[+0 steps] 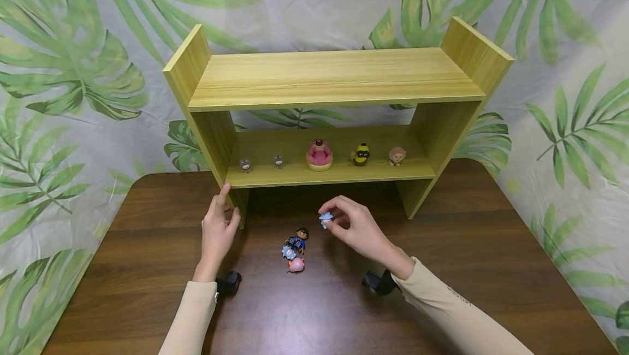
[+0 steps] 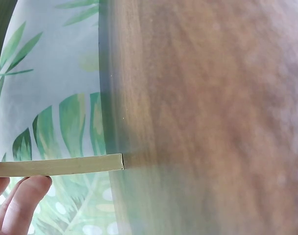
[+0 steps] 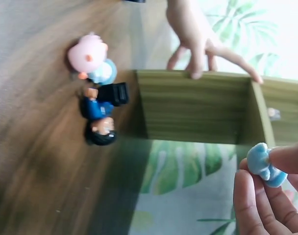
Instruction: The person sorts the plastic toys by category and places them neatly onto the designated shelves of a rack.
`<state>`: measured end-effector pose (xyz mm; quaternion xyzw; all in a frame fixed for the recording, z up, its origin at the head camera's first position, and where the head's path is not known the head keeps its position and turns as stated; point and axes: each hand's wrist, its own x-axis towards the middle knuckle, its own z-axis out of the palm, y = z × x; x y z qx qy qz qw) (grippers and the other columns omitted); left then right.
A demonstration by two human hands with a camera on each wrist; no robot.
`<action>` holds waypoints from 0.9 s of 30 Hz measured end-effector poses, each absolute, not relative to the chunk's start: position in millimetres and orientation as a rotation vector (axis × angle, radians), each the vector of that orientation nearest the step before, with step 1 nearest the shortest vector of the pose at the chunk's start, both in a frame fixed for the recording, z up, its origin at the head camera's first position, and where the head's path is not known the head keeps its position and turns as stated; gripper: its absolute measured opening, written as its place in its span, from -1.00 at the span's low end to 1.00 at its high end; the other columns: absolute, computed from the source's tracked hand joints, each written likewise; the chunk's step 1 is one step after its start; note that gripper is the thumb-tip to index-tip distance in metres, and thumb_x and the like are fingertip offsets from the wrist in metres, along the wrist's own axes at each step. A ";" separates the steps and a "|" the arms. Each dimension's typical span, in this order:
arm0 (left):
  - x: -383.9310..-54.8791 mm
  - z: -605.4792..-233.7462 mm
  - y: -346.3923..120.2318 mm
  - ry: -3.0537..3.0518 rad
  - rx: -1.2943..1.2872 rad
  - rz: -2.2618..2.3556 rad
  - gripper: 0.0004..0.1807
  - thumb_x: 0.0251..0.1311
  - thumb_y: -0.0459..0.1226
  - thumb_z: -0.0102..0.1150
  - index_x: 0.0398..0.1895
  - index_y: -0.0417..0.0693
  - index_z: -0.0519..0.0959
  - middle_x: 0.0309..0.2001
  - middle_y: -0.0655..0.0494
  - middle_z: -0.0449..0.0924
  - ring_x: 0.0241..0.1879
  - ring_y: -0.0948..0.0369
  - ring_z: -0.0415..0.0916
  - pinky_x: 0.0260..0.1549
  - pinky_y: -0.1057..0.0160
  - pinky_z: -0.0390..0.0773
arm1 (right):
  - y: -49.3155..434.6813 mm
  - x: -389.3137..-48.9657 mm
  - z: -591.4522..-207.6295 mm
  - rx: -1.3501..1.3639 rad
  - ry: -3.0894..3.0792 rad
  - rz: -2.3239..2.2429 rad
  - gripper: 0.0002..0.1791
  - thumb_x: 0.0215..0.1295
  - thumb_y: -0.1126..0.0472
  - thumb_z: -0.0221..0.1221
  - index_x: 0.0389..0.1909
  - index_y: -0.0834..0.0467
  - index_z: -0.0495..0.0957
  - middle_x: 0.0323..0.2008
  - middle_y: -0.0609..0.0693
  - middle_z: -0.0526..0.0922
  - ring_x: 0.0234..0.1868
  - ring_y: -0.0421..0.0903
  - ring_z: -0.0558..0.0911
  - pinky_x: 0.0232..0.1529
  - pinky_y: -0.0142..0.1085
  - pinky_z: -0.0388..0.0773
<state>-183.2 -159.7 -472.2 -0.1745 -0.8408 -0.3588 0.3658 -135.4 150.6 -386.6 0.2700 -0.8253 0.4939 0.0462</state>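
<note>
My right hand point(image 1: 356, 226) pinches a small light-blue toy figurine point(image 3: 259, 160) between thumb and fingers, in front of the lower shelf opening. My left hand point(image 1: 218, 232) touches the front edge of the wooden shelf's left side panel point(image 2: 65, 165), index finger extended to where the middle board meets it. Left of the right hand, three toys lie close together on the table: a black-haired doll in blue point(image 1: 297, 242), another light-blue figurine point(image 1: 289, 253) and a round pink toy point(image 1: 296, 265).
The two-tier wooden shelf point(image 1: 334, 76) stands at the table's back. Its middle board holds two small grey figurines point(image 1: 245, 165), a pink bear point(image 1: 319, 155), a yellow figure with black goggles point(image 1: 361, 155) and a tan figurine point(image 1: 396, 156). A leaf-patterned cloth point(image 1: 314, 5) hangs behind.
</note>
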 end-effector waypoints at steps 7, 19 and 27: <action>-182.7 -471.5 -159.2 -2.161 -0.456 -0.928 -0.04 0.05 -0.64 0.09 0.44 0.34 0.10 -0.27 -0.10 0.43 -0.36 -0.02 0.53 -0.67 0.17 0.45 | 151.2 -135.7 -372.4 0.832 -2.455 1.546 -0.79 0.21 0.44 0.23 -0.14 0.20 0.56 -0.20 0.00 0.58 -0.26 -0.12 0.61 -0.20 -0.31 0.58; -182.5 -471.8 -159.4 -2.168 -0.451 -0.929 -0.05 0.07 -0.63 0.09 0.44 0.33 0.10 -0.25 -0.11 0.44 -0.33 -0.01 0.53 -0.66 0.12 0.48 | 151.2 -138.9 -347.1 0.918 -2.351 1.513 -0.78 0.21 0.48 0.20 -0.12 0.27 0.55 -0.19 0.05 0.59 -0.26 -0.11 0.60 -0.20 -0.31 0.58; -183.0 -472.6 -159.2 -2.160 -0.454 -0.927 -0.04 0.06 -0.64 0.09 0.44 0.34 0.10 -0.27 -0.11 0.43 -0.36 -0.01 0.52 -0.68 0.16 0.45 | 152.1 -141.8 -325.9 0.946 -2.289 1.499 -0.77 0.21 0.48 0.20 -0.10 0.31 0.54 -0.17 0.07 0.59 -0.23 -0.10 0.62 -0.18 -0.30 0.58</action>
